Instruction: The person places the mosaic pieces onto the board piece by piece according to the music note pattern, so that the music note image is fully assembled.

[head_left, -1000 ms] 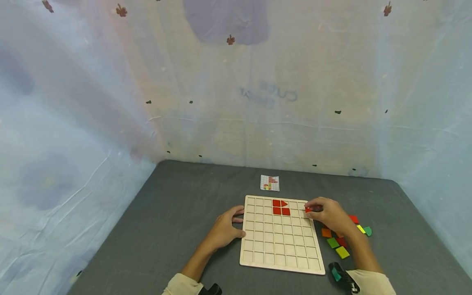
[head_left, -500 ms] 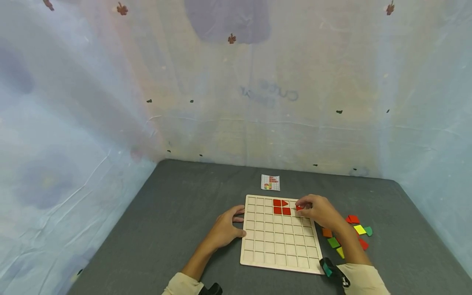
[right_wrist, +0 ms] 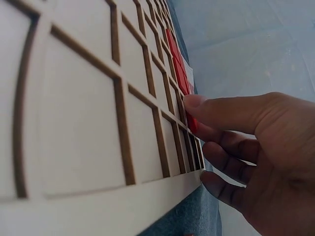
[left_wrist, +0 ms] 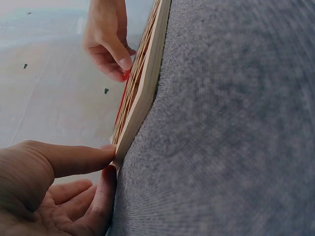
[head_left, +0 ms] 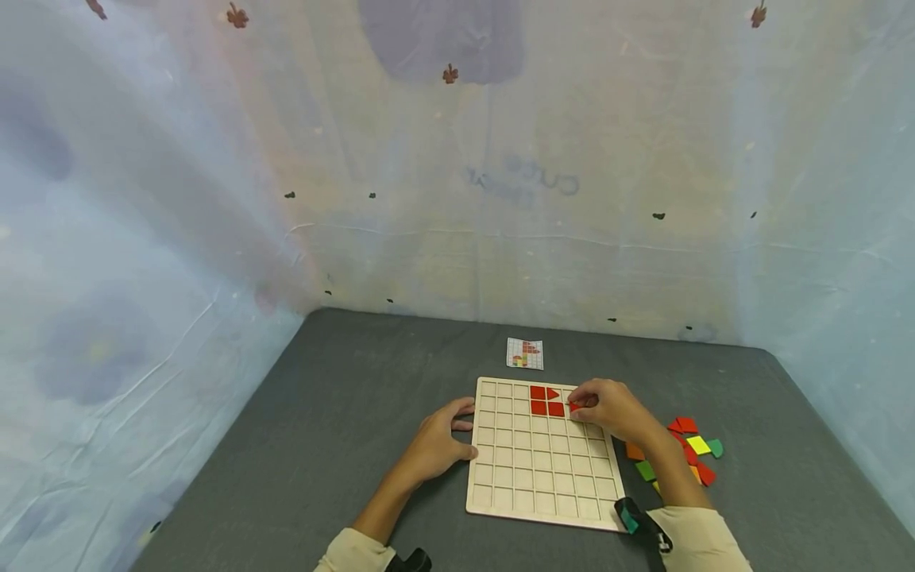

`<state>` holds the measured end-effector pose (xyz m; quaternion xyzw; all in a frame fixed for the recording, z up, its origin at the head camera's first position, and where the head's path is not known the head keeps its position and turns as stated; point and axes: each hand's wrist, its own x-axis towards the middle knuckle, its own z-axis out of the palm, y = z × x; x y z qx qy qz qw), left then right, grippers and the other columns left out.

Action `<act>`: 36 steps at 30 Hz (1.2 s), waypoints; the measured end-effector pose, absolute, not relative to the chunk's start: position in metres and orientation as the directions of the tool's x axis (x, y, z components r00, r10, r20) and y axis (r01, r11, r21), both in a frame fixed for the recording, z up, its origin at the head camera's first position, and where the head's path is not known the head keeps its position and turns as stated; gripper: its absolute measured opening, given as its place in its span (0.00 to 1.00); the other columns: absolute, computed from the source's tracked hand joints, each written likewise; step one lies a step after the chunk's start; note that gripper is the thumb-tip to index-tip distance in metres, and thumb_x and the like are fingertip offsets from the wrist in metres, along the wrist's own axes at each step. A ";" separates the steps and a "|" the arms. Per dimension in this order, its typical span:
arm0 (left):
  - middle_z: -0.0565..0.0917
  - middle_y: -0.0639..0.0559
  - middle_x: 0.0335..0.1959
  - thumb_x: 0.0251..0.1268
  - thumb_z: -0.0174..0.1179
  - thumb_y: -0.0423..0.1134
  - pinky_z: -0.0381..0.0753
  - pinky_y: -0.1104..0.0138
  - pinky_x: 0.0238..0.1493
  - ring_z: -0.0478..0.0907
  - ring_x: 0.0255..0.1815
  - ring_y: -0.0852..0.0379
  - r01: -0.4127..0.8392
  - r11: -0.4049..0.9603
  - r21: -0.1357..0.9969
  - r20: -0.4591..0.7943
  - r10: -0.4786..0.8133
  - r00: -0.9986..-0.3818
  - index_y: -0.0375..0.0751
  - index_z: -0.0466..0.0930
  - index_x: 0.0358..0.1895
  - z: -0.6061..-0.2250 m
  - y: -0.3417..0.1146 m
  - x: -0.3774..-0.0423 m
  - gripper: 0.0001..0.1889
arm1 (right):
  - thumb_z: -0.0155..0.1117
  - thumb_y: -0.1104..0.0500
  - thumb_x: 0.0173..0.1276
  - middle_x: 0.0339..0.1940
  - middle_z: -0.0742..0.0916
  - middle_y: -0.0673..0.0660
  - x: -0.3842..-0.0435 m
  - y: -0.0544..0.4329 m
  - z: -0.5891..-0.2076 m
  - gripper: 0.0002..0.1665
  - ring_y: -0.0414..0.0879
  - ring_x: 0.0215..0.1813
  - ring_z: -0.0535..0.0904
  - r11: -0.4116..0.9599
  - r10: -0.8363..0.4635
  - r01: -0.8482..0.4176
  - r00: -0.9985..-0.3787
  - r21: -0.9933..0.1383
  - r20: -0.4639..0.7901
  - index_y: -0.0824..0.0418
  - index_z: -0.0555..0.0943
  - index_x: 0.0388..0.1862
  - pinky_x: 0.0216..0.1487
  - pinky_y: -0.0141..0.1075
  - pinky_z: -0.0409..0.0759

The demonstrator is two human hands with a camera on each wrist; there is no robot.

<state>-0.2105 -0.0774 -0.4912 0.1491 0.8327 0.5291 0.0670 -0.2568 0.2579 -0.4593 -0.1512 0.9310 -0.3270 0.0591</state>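
Note:
The wooden grid board (head_left: 532,469) lies flat on the grey table. Along its left edge rests my left hand (head_left: 436,445), with spread thumb and fingertips touching the rim; the left wrist view shows the thumb (left_wrist: 78,158) on the board's edge. My right hand (head_left: 611,409) pinches a red tile (right_wrist: 192,121) between thumb and fingers over the upper right part of the grid. Its shape is mostly hidden by the fingers. Just left of it, red squares (head_left: 538,407) and a red triangle (head_left: 553,393) sit in the board's upper cells.
Behind the board lies a small pattern card (head_left: 525,354). To its right is a loose pile of coloured tiles (head_left: 698,445), partly hidden by the right forearm. A patterned sheet (head_left: 457,175) hangs behind the table.
My right hand has moved left with the red tile, from the board's right edge to over the cells near the placed red tiles. The left hand stays at the left edge.

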 end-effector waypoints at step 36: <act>0.78 0.38 0.72 0.55 0.74 0.23 0.85 0.51 0.53 0.81 0.65 0.38 0.175 0.392 0.903 0.048 0.313 -0.948 0.34 0.69 0.78 -0.491 -0.076 -0.211 0.43 | 0.71 0.61 0.73 0.43 0.87 0.55 -0.246 0.274 -0.456 0.16 0.46 0.44 0.81 0.723 -0.267 -0.203 -0.964 -0.660 0.005 0.66 0.88 0.56 0.43 0.39 0.82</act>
